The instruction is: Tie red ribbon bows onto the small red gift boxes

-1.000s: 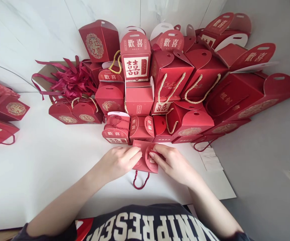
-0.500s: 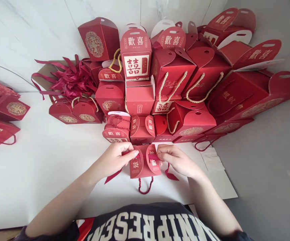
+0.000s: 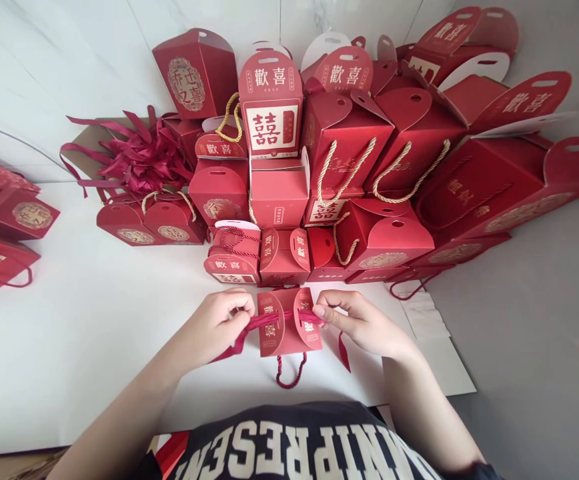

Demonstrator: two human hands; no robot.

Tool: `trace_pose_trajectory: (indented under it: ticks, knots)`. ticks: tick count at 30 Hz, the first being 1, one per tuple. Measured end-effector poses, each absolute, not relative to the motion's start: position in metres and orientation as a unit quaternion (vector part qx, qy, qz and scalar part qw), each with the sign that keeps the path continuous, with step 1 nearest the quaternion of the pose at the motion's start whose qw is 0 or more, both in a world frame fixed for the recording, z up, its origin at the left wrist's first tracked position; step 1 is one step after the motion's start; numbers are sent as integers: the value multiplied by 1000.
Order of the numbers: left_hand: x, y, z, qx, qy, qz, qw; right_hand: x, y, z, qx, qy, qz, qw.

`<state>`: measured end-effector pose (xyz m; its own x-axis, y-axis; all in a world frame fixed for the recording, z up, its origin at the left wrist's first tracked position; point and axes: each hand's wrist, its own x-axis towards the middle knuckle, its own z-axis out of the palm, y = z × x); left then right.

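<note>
A small red gift box stands on the white table between my hands, its two rounded flaps folded inward on top. A dark pink ribbon runs through the slots of both flaps and across the box. My left hand pinches the ribbon to the left of the box, with a tail hanging below the fingers. My right hand pinches the ribbon at the box's right edge, and its loose end droops beneath the hand. A dark red cord handle lies at the box's near side.
Behind the box rise stacked red gift boxes, several with gold cord handles. A heap of dark pink ribbons lies in an open box at the back left. More red boxes stand at the far left. A grey wall bounds the right.
My left hand has moved left, away from the box, drawing out a longer stretch of ribbon. My right hand has shifted slightly right, and its hanging ribbon end looks shorter.
</note>
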<state>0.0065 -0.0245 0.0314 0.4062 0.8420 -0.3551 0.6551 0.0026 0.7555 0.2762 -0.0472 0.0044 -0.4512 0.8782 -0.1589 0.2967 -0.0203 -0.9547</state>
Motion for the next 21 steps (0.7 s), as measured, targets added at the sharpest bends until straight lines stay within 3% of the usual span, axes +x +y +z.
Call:
trace_pose_trajectory:
  ticks: [14,21]
  knots:
    - [9,-18,16,602,458,88,648,288,-50,-6,-469,-604,554,330]
    - [5,-1,5,616,423,106,656,284,-47,-21,-488,-609,549,300]
